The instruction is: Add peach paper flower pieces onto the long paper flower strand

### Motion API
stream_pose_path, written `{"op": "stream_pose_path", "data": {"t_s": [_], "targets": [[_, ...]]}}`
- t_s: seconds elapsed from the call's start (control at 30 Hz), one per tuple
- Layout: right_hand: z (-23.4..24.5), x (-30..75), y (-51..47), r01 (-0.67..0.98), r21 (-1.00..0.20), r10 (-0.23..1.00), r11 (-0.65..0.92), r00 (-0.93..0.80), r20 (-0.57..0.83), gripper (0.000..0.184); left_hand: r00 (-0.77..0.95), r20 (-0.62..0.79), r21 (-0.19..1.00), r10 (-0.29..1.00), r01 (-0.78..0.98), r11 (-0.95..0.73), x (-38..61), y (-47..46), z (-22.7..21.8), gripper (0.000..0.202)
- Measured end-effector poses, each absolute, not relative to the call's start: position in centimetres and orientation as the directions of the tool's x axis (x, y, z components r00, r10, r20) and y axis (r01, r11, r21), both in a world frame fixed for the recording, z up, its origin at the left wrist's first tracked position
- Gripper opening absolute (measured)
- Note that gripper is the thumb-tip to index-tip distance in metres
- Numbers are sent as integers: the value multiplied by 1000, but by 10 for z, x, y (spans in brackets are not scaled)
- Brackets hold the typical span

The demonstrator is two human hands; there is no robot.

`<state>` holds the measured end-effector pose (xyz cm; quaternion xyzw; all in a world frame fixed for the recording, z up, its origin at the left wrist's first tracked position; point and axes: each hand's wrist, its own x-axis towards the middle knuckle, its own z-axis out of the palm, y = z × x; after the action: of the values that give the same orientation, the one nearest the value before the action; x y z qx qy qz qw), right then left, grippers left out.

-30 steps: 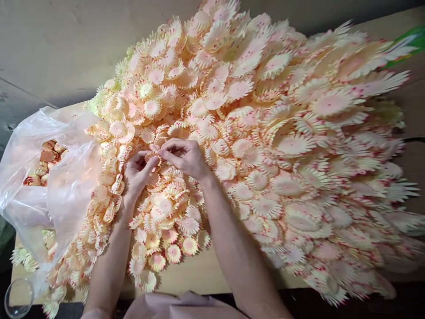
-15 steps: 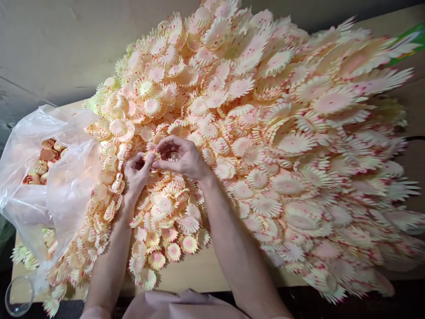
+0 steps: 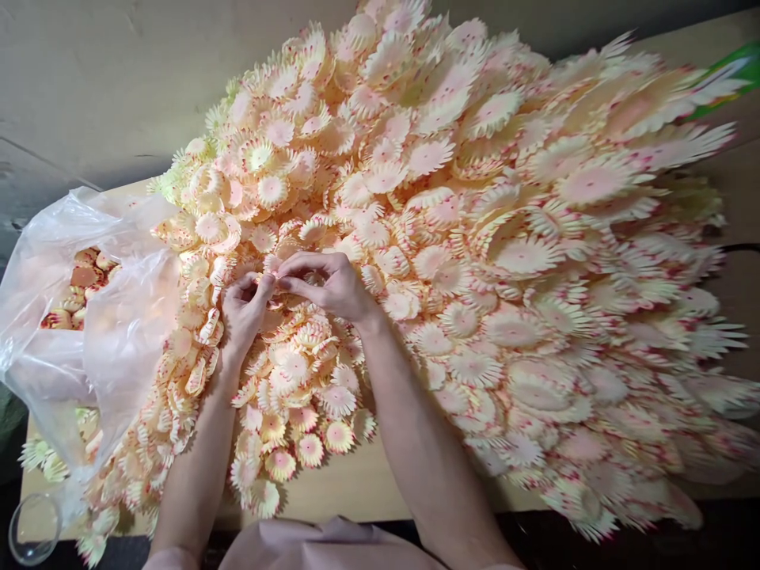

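Both my hands meet over the left-centre part of a big heap of flower-shaped petal pieces [image 3: 427, 336], cream with pinkish centres and red-tipped fringes. My left hand [image 3: 245, 305] is closed, with thumb and fingers pinching a small petal piece [image 3: 267, 277]. Thumb and forefinger of my right hand [image 3: 329, 285] are pinched together at the right edge of that same piece, which they partly hide. Below my hands a smaller group of loose petal pieces [image 3: 294, 368] lies between my forearms.
A clear plastic bag [image 3: 131, 340] with curled red-edged pieces [image 3: 86, 277] inside lies at the left. A clear round rim [image 3: 36, 529] shows at the table's lower left corner. A green packet [image 3: 730, 79] sticks out at upper right. The wooden table [image 3: 332, 483] ends near my body.
My right hand's fingers have closed from a wider arch into a flatter pinch against the petal piece. My left hand stays nearly in place.
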<state>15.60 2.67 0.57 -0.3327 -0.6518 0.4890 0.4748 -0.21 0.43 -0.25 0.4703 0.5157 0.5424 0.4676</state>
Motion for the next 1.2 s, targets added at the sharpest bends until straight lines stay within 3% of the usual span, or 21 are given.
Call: {"op": "stream_pose_path", "data": {"t_s": [0.17,0.33,0.47,0.6,0.77,0.93,1.1,1.2], "targets": [[2,154,30,7,-957,946,291,-149,287,22,-64,26,1000,998,-4,-26,-2,4,-5,41],[-3,147,31,-11,-982,982,187,-29,187,30,21,42,996,999,73,-44,-3,2,-1,36],[-4,144,32,56,-975,973,214,70,218,31,83,19,997,996,72,-25,-4,-1,6,39],[-4,148,34,-65,-992,982,111,158,100,32,198,-44,999,979,36,38,-2,-6,8,42],[3,150,33,-135,-986,986,96,150,76,40,84,37,997,996,-74,-30,-1,-3,2,28],[7,153,29,-118,-983,990,142,21,140,35,54,16,983,998,-182,-6,-2,2,-5,31],[4,154,27,-121,-976,957,179,-207,201,28,-40,16,987,999,-157,-22,-3,4,-8,25],[3,152,28,-99,-978,957,182,-212,200,23,-66,31,992,997,-119,-38,-2,4,-8,25]]}}
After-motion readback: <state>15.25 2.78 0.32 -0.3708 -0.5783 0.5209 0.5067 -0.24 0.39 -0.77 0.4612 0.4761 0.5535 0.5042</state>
